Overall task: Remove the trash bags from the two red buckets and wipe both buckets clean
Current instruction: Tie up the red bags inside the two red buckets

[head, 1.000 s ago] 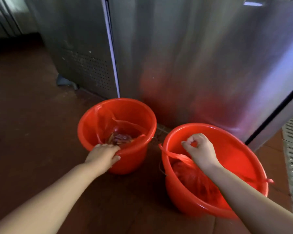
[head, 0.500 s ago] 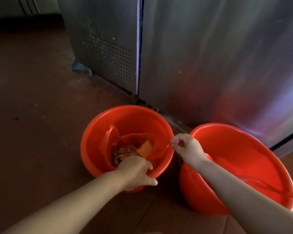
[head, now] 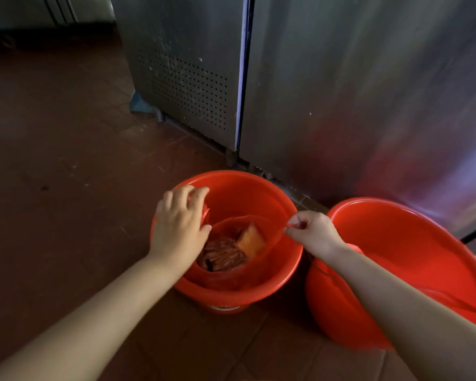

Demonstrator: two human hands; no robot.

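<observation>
Left hand (head: 179,232) and right hand (head: 312,232) each pinch opposite edges of the trash bag (head: 231,259) — it hangs between them, inside the left bucket (head: 248,193).

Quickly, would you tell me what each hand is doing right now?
Left hand: grips the trash bag's left edge at the rim of the left bucket.
Right hand: pinches the bag's right handle.

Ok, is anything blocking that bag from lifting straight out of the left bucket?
Nothing visible does. The left hand and right hand each pinch an edge of the trash bag, and the left bucket is open above it.
</observation>
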